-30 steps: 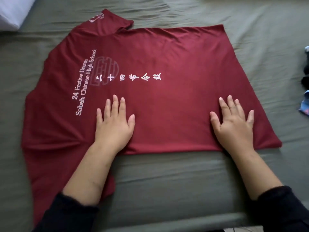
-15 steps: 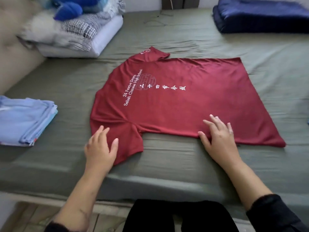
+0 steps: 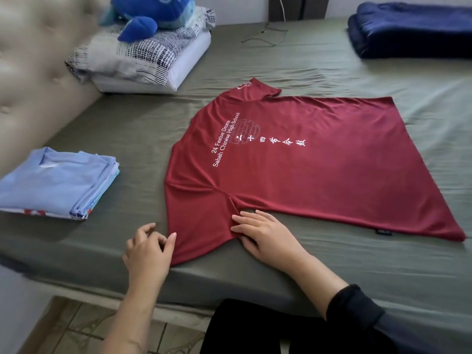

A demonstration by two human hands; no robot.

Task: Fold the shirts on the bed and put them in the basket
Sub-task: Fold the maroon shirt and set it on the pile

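A dark red shirt (image 3: 306,175) with white lettering lies spread flat on the green bed (image 3: 357,264), printed side up, collar end to the left. Its near sleeve points toward the bed's front edge. My left hand (image 3: 149,247) hovers at that sleeve's left edge with loosely curled fingers and the thumb tip touching the cloth. My right hand (image 3: 265,233) rests at the sleeve's right edge by the armpit, fingers spread on the fabric. A folded stack of light blue shirts (image 3: 58,182) sits at the left. No basket is in view.
Stacked pillows (image 3: 143,62) with a blue plush toy (image 3: 150,14) lie at the back left by a padded headboard (image 3: 33,72). A folded navy blanket (image 3: 413,29) is at the back right. A thin cable (image 3: 268,34) trails on the sheet. The tiled floor (image 3: 84,325) is below.
The view pulled back and rose. Both hands left the shirt's body and moved left to the near sleeve, the right hand sliding along the lower edge to the armpit.
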